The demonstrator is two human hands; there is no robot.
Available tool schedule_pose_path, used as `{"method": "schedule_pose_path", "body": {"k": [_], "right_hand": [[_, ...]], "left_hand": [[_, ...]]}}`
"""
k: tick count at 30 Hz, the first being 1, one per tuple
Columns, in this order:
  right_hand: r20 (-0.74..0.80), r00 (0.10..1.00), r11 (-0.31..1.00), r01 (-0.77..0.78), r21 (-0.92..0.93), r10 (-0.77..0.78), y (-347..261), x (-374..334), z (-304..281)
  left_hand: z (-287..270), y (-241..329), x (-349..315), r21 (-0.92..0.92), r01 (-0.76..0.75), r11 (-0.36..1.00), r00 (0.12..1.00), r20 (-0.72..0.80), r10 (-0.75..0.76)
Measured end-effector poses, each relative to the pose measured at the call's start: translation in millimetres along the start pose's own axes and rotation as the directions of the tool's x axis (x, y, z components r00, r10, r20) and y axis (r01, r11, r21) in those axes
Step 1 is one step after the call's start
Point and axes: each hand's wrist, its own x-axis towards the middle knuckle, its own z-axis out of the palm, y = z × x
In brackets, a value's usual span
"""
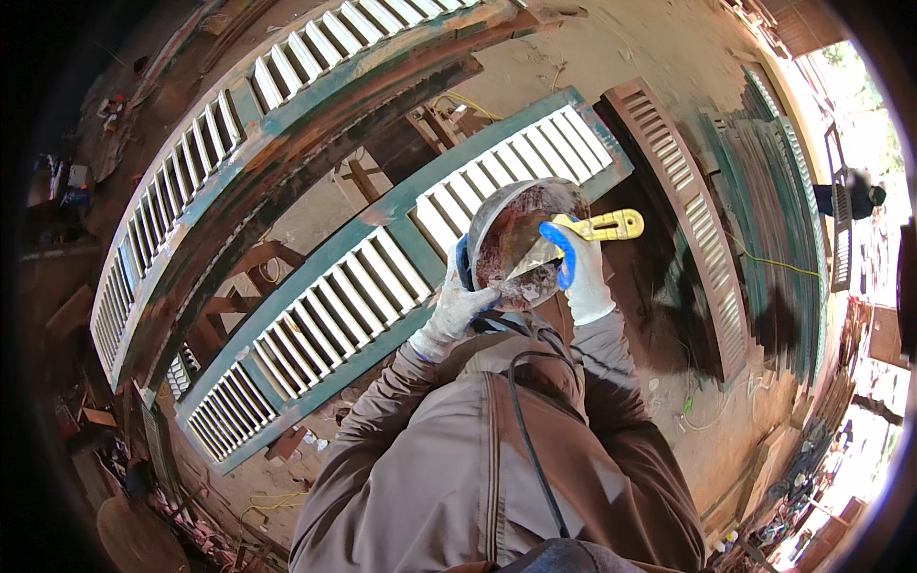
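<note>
My left hand (458,307), in a white glove with a blue palm, is closed on the near left rim of a round bowl (506,215) smeared with reddish-brown and grey residue. In my right hand (579,272), gloved the same way, is a putty knife (611,225) with a yellow handle. Its handle points to the right, and its pale blade reaches down to the left inside the bowl. The bowl is held up before my chest, above the edge of a green louvred shutter (330,315) with white slats.
Another long louvred shutter (239,143) lies beyond on the left. A brown slatted panel (683,191) and a stack of green panels (764,191) are at the right. Yellow cord (778,265) trails there. Another person (860,196) stands at the far right.
</note>
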Motion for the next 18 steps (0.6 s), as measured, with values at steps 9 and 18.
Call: {"method": "schedule_pose_path", "body": {"k": [9,18], "right_hand": [[0.419,0.745,0.599,0.667,-0.443,-0.520,26,-18,-41],[0.224,0.950,0.936,0.268,-0.228,-0.218,-24,43,-55]], "left_hand": [[-32,-6,-11,-0.178,0.213,0.961,0.975,-0.025,-0.221],[2,-35,38,0.141,0.044,0.989,0.998,-0.055,-0.036]]}}
